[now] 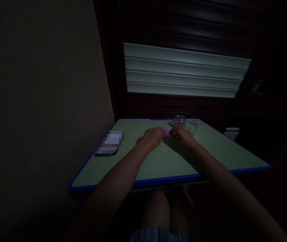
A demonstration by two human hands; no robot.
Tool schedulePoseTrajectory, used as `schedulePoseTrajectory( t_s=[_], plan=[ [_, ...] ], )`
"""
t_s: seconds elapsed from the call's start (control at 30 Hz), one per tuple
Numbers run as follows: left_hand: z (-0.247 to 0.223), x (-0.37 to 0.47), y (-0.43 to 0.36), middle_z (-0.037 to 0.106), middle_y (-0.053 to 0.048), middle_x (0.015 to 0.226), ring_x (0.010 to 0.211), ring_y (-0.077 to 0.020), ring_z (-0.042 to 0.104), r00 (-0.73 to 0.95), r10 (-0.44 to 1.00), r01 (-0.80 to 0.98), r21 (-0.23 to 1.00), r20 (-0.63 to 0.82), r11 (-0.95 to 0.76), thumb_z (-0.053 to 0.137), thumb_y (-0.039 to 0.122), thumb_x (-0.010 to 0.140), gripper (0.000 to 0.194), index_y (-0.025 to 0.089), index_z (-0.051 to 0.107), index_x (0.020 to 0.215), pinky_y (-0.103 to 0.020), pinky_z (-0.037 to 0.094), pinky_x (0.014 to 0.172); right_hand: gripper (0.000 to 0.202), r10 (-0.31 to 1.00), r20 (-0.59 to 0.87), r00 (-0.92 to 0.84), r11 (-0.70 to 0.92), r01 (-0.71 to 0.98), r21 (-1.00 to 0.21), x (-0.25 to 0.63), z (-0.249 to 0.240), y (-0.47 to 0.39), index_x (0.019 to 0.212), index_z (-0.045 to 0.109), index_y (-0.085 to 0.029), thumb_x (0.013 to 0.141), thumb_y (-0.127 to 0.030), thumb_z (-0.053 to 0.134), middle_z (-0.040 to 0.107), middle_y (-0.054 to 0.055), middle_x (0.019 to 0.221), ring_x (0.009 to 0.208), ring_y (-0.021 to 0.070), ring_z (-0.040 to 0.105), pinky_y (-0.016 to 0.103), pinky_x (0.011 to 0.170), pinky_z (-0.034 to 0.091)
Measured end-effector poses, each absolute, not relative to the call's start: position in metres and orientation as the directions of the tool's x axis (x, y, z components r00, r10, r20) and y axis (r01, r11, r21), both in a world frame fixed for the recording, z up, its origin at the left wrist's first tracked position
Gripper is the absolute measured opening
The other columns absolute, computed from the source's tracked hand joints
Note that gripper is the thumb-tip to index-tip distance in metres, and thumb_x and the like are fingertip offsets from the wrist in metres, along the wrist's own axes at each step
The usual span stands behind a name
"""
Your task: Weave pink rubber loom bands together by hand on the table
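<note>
Over the middle of the table, my left hand (153, 137) is closed on a small pink, translucent-looking item (166, 132), whose exact kind I cannot make out. My right hand (183, 136) is just to the right of it, fingers pinched together. Whatever those fingers hold, if anything, is too small and dark to name. Behind my right hand stands a clear jar (179, 122) with many small multicoloured pieces inside. A second clear container (190, 127) is beside it, partly hidden by the hand, with something pink near its base.
The light green table (133, 126) has a blue edge. A blurred-out flat device (110, 143) lies at its left side. At the back right is a round clear lid (198, 123). A wall (44, 84) rises on the left, and dark slatted panels stand behind. The room is dim.
</note>
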State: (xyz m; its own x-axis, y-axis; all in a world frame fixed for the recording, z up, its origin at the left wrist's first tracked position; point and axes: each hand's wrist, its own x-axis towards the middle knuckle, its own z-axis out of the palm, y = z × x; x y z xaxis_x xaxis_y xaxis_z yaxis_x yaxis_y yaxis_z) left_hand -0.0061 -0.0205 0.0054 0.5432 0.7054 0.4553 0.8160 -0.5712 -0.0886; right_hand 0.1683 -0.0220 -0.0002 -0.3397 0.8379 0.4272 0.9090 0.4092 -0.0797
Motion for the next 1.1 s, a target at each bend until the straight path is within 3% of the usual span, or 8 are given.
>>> schedulePoseTrajectory(
  t_s=[0.13, 0.23, 0.33, 0.43, 0.63, 0.93, 1.1],
  plan=[
    [0.003, -0.004, -0.014, 0.064, -0.006, 0.088, 0.082, -0.0163, 0.058, 0.462, 0.703, 0.778, 0.133, 0.541, -0.614, 0.038, 0.025, 0.086, 0.025, 0.017, 0.062, 0.088, -0.026, 0.043, 0.072, 0.022, 0.832, 0.448, -0.327, 0.408, 0.908, -0.095, 0.168, 0.000, -0.022, 0.090, 0.063, -0.018, 0.083, -0.020, 0.042, 0.063, 0.006, 0.091, 0.073, 0.0150, 0.057, 0.023, 0.060, 0.035],
    [0.002, -0.002, -0.006, 0.065, -0.004, 0.080, 0.072, -0.0136, 0.058, 0.388, 0.737, 0.646, 0.407, 0.553, -0.646, 0.041, 0.025, 0.084, 0.024, 0.016, 0.064, 0.084, -0.024, 0.044, 0.066, 0.022, 0.820, 0.466, -0.332, 0.425, 0.899, -0.108, 0.169, 0.000, -0.022, 0.091, 0.063, -0.018, 0.083, -0.022, 0.042, 0.062, 0.007, 0.091, 0.072, 0.0145, 0.056, 0.022, 0.061, 0.036],
    [0.001, 0.001, 0.000, 0.064, -0.003, 0.073, 0.062, -0.0111, 0.056, 0.266, 0.830, 0.524, 0.650, 0.490, -0.551, 0.046, 0.027, 0.081, 0.023, 0.014, 0.064, 0.083, -0.021, 0.043, 0.057, 0.022, 0.803, 0.489, -0.340, 0.452, 0.882, -0.129, 0.169, 0.000, -0.020, 0.095, 0.062, -0.019, 0.084, -0.025, 0.044, 0.062, 0.007, 0.092, 0.071, 0.0135, 0.056, 0.022, 0.059, 0.036],
    [0.002, 0.003, 0.001, 0.062, -0.001, 0.066, 0.053, -0.0083, 0.053, 0.197, 0.888, 0.416, 0.785, 0.415, -0.459, 0.048, 0.028, 0.079, 0.020, 0.013, 0.062, 0.080, -0.018, 0.041, 0.049, 0.023, 0.786, 0.511, -0.347, 0.478, 0.865, -0.149, 0.170, 0.001, -0.020, 0.099, 0.061, -0.018, 0.084, -0.028, 0.046, 0.061, 0.007, 0.092, 0.072, 0.0132, 0.056, 0.022, 0.060, 0.037],
    [0.008, 0.005, -0.011, 0.052, 0.004, 0.049, 0.040, -0.0050, 0.043, 0.233, 0.931, 0.264, 0.903, 0.282, -0.339, 0.051, 0.029, 0.078, 0.018, 0.013, 0.060, 0.077, -0.016, 0.035, 0.042, 0.023, 0.752, 0.556, -0.354, 0.516, 0.841, -0.163, 0.170, 0.002, -0.021, 0.096, 0.061, -0.017, 0.082, -0.032, 0.050, 0.060, 0.007, 0.090, 0.072, 0.0129, 0.055, 0.023, 0.065, 0.039],
    [0.006, 0.005, -0.008, 0.059, 0.000, 0.059, 0.042, -0.0047, 0.047, 0.303, 0.913, 0.204, 0.918, 0.272, -0.341, 0.055, 0.034, 0.076, 0.023, 0.012, 0.060, 0.073, -0.015, 0.035, 0.040, 0.019, 0.721, 0.581, -0.377, 0.553, 0.818, -0.156, 0.170, 0.000, -0.018, 0.092, 0.063, -0.017, 0.082, -0.029, 0.052, 0.060, 0.006, 0.083, 0.067, 0.0117, 0.054, 0.022, 0.061, 0.037],
    [0.007, 0.005, -0.011, 0.056, 0.001, 0.054, 0.042, -0.0044, 0.046, 0.327, 0.912, 0.212, 0.921, 0.250, -0.328, 0.054, 0.035, 0.078, 0.024, 0.012, 0.059, 0.073, -0.015, 0.034, 0.041, 0.018, 0.714, 0.580, -0.392, 0.563, 0.814, -0.143, 0.171, 0.000, -0.018, 0.090, 0.063, -0.017, 0.083, -0.027, 0.050, 0.060, 0.006, 0.081, 0.066, 0.0117, 0.053, 0.021, 0.058, 0.036]
  ],
)
